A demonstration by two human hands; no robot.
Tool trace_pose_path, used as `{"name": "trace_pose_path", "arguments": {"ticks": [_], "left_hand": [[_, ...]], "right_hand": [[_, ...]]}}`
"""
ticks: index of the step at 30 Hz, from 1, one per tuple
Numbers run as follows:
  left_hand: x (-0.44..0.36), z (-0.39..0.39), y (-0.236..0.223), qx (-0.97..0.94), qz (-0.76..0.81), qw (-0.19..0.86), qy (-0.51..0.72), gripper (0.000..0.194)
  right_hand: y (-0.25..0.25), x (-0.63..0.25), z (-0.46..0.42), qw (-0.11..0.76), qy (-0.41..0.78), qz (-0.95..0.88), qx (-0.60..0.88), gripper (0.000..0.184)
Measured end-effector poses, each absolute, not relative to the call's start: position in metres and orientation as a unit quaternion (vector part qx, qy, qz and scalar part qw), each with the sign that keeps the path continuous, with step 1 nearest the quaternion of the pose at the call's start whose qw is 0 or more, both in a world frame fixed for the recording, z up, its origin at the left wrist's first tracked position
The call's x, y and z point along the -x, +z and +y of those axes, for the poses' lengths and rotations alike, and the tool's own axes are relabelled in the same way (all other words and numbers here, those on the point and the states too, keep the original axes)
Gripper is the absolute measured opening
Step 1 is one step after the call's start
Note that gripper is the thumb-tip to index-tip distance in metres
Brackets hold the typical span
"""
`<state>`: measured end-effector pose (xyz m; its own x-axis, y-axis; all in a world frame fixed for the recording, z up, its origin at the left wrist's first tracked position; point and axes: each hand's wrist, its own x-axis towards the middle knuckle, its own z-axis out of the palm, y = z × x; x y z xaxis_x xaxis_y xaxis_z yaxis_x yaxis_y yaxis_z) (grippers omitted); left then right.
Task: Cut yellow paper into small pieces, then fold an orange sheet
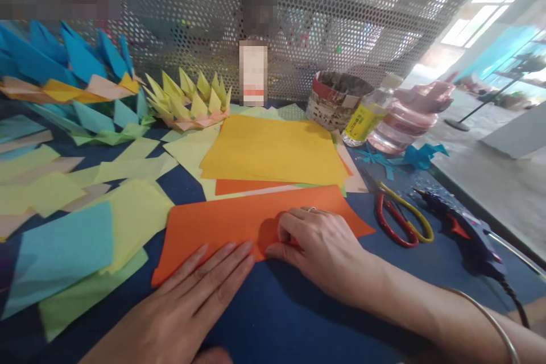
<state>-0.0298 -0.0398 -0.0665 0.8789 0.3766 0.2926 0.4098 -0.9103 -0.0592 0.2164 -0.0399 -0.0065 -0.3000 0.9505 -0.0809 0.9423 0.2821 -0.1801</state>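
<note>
An orange paper sheet (239, 222) lies folded on the dark blue table (290, 318) in front of me. My left hand (191, 301) lies flat and open, fingers stretched together, pressing the sheet's near edge. My right hand (318, 244) rests on the sheet's right part with fingers curled and thumb pinching the near edge. A ring shows on one finger and a thin bangle on the right wrist.
A stack of yellow and orange sheets (273, 151) lies behind. Loose yellow, green and blue squares (63, 239) cover the left. Folded paper pieces (187, 102) stand at the back. Scissors (401, 219), a glue gun (464, 230), a bottle (369, 116) and a paper-wrapped pot (335, 99) are on the right.
</note>
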Motion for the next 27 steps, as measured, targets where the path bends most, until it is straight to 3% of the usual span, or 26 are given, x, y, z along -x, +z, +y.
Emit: {"name": "trace_pose_path", "arguments": {"ticks": [4, 15, 27], "left_hand": [[0.026, -0.042, -0.071, 0.964, -0.202, 0.064, -0.160, 0.094], [0.009, -0.066, -0.080, 0.942, -0.306, 0.054, -0.128, 0.104], [0.004, -0.068, -0.084, 0.932, -0.327, 0.080, -0.131, 0.083]], "right_hand": [[-0.003, -0.215, -0.039, 0.023, 0.102, -0.799, 0.592, 0.029], [-0.004, -0.215, -0.039, 0.017, 0.097, -0.802, 0.589, 0.032], [0.009, -0.241, -0.040, 0.010, 0.144, -0.795, 0.590, 0.028]]}}
